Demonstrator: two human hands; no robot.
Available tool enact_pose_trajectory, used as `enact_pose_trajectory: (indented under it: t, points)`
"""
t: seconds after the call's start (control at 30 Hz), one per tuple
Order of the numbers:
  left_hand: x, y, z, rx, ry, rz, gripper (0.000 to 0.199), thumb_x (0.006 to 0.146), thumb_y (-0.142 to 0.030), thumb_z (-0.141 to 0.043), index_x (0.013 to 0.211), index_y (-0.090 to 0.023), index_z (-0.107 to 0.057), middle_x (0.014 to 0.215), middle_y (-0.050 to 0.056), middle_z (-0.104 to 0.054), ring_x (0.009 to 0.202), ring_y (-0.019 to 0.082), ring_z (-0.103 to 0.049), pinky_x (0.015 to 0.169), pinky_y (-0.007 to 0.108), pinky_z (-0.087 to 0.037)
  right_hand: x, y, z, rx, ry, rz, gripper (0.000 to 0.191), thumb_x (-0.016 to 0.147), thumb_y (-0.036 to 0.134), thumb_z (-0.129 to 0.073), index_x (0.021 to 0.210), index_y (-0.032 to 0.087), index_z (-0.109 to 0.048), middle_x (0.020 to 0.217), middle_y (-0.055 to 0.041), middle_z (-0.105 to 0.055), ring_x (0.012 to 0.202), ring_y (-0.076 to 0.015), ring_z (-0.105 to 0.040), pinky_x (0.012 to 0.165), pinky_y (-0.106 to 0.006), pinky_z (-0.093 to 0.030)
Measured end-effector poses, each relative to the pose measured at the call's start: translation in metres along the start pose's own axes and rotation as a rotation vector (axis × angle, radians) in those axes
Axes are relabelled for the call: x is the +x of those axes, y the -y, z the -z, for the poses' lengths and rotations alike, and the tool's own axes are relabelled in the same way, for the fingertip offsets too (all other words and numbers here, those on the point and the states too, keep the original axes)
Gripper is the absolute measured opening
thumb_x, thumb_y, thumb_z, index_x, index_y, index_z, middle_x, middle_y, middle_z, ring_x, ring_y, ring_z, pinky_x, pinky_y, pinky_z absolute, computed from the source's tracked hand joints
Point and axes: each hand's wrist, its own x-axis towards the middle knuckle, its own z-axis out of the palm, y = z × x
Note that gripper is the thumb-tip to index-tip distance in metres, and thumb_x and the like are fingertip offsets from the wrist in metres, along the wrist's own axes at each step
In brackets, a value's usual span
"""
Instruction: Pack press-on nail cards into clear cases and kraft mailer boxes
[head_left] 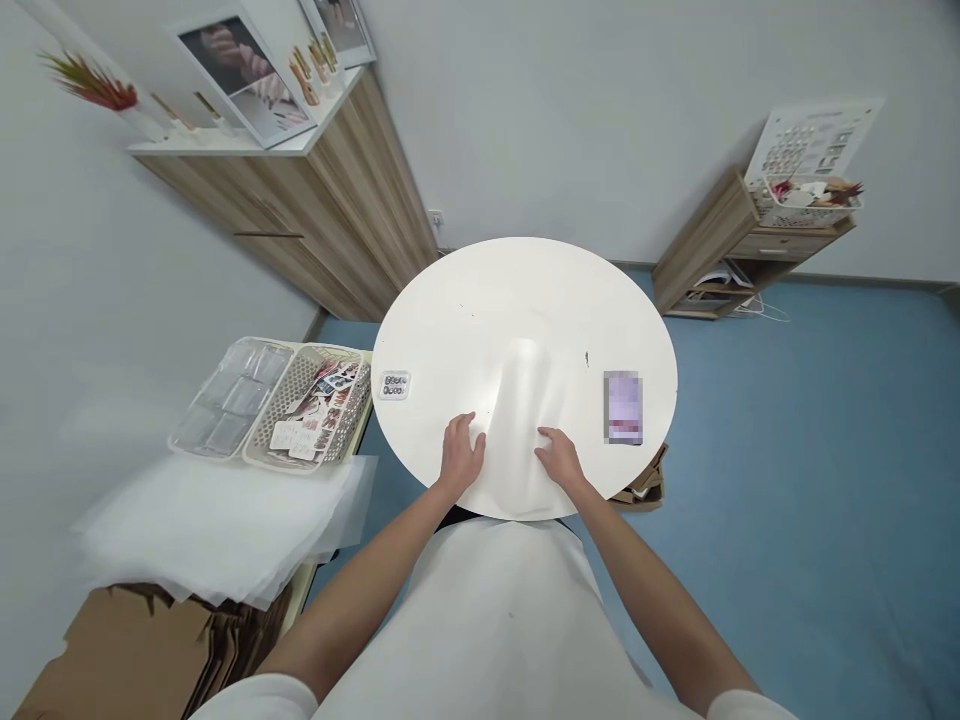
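A thin white translucent sheet [516,420] lies on the white oval table [525,275] in front of me, its middle bowed up into a lengthwise curve. To the left of that curve rests my left hand [460,460], fingers stretched forward and thumb apart. My right hand [561,458] is on the opposite side, its thumb and fingers apart and pointing inward. Both hands are at or close to the sheet's sides; pale on pale, its exact edges are hard to make out. Neither hand visibly grips anything.
A small clear case with dark round pieces [394,385] sits at the table's left. A blurred purple item [624,408] lies at the right. Left of the table are white baskets [255,445], a stack of translucent sheets [225,520] and cardboard [120,655]. Wooden cabinets [367,190] stand behind.
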Motion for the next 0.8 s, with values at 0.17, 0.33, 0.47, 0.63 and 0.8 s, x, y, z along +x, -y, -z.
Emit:
enact_pose_trajectory:
  t: [0.17, 0.33, 0.47, 0.63, 0.8]
  points:
    - [-0.011, -0.011, -0.009, 0.19, 0.276, -0.331, 0.046, 0.082, -0.03, -0.042, 0.127, -0.024, -0.037, 0.139, 0.007, -0.03, 0.13, 0.024, -0.021, 0.106, 0.04, -0.015, 0.014, 0.004, -0.008, -0.12, 0.061, 0.04, 0.047, 0.071, 0.015, -0.045, 0.117, 0.02, -0.048, 0.11, -0.0067, -0.053, 0.105, -0.0209, -0.05, 0.09, -0.035, -0.039]
    - [-0.012, 0.013, -0.026, 0.334, 0.385, -0.277, 0.055, 0.078, -0.026, -0.047, 0.131, -0.02, -0.033, 0.143, 0.01, -0.023, 0.133, 0.028, -0.01, 0.106, 0.047, -0.007, 0.02, 0.005, -0.01, -0.185, 0.077, 0.028, 0.052, 0.073, 0.016, -0.043, 0.124, 0.018, -0.041, 0.113, -0.0094, -0.048, 0.104, -0.0219, -0.049, 0.088, -0.034, -0.04]
    - [-0.01, 0.032, -0.028, 0.436, 0.434, -0.212, 0.06, 0.077, -0.024, -0.048, 0.133, -0.021, -0.028, 0.144, 0.009, -0.019, 0.133, 0.027, -0.009, 0.105, 0.048, -0.007, 0.007, 0.006, -0.01, -0.334, -0.044, 0.026, 0.058, 0.074, 0.019, -0.047, 0.13, 0.018, -0.033, 0.134, -0.0131, -0.032, 0.121, -0.029, -0.034, 0.096, -0.043, -0.03]
    - [0.0, 0.034, -0.026, 0.466, 0.462, -0.219, 0.062, 0.077, -0.025, -0.047, 0.135, -0.021, -0.024, 0.145, 0.007, -0.015, 0.133, 0.025, -0.008, 0.106, 0.046, -0.006, -0.011, 0.012, -0.019, -0.515, 0.039, 0.184, 0.058, 0.078, 0.027, -0.047, 0.132, 0.02, -0.028, 0.145, -0.0091, -0.014, 0.133, -0.0274, -0.009, 0.101, -0.048, -0.015]
    - [0.014, 0.032, -0.024, 0.434, 0.449, -0.239, 0.062, 0.076, -0.026, -0.049, 0.133, -0.022, -0.027, 0.145, 0.008, -0.017, 0.133, 0.027, -0.009, 0.106, 0.047, -0.003, -0.002, 0.016, -0.027, -0.554, 0.132, 0.129, 0.06, 0.08, 0.03, -0.045, 0.134, 0.017, -0.024, 0.144, -0.0111, -0.019, 0.133, -0.0252, -0.011, 0.103, -0.048, -0.009]
